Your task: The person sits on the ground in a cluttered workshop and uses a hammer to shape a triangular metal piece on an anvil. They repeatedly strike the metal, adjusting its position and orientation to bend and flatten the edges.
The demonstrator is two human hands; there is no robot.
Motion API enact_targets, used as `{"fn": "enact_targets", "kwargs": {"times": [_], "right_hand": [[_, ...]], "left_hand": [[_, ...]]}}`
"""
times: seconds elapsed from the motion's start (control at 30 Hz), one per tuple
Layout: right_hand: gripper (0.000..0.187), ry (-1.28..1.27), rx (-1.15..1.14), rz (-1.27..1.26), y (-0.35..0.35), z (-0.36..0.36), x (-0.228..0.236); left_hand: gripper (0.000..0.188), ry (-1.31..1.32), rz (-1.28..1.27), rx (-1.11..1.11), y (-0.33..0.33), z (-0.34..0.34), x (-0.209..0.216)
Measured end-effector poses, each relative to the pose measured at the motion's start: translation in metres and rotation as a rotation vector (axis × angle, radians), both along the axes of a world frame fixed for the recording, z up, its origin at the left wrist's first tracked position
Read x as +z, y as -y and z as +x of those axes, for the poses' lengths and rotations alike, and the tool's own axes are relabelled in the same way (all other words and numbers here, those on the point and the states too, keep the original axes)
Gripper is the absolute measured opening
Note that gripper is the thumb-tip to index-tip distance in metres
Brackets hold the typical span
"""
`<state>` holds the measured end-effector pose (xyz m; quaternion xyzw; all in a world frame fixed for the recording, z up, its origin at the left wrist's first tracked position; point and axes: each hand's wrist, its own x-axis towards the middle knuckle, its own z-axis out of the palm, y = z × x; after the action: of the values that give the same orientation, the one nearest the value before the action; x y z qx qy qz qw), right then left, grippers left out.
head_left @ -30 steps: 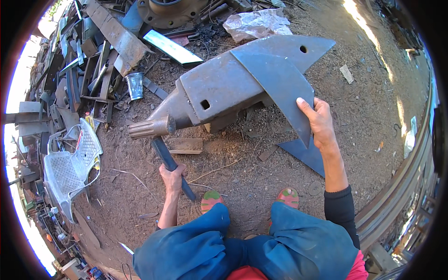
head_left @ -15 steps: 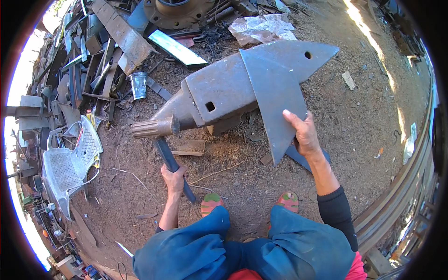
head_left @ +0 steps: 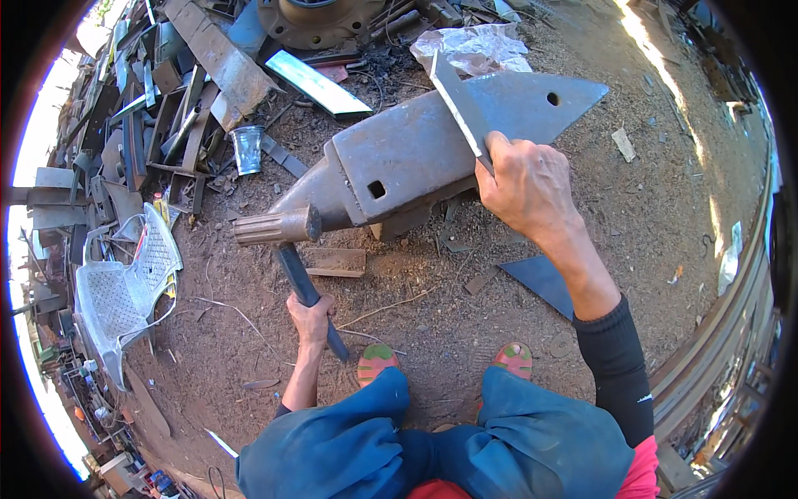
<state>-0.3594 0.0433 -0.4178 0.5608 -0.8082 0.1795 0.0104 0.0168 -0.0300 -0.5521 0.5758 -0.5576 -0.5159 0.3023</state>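
An anvil with a square hole and a pointed heel lies across the middle, a little beyond my feet. My left hand is wrapped round the dark handle of a hammer, whose ribbed cylindrical head rests by the anvil's narrow left end. Over the anvil's right half, my right hand grips a sheet metal piece. The sheet stands tilted, nearly edge-on to me. Its lower end is hidden behind my fingers.
A dark triangular metal plate lies on the dirt right of the anvil. Scrap metal heaps up at the far left, with a clear cup beside it. A broken white plastic chair lies left; long bars run along the right.
My right hand has moved up and toward the anvil, turning the sheet from lying flat to standing nearly on edge. My left hand and the hammer have stayed in place.
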Motion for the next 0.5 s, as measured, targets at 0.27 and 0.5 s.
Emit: {"fn": "enact_targets", "kwargs": {"times": [0.27, 0.5], "right_hand": [[0.027, 0.124, -0.072, 0.047, -0.004, -0.012, 0.005], [0.035, 0.338, -0.202, -0.008, -0.012, -0.034, -0.003]], "left_hand": [[0.016, -0.018, 0.016, -0.015, 0.002, 0.007, -0.006], [0.016, -0.02, 0.051, -0.003, 0.002, 0.006, -0.005]]}}
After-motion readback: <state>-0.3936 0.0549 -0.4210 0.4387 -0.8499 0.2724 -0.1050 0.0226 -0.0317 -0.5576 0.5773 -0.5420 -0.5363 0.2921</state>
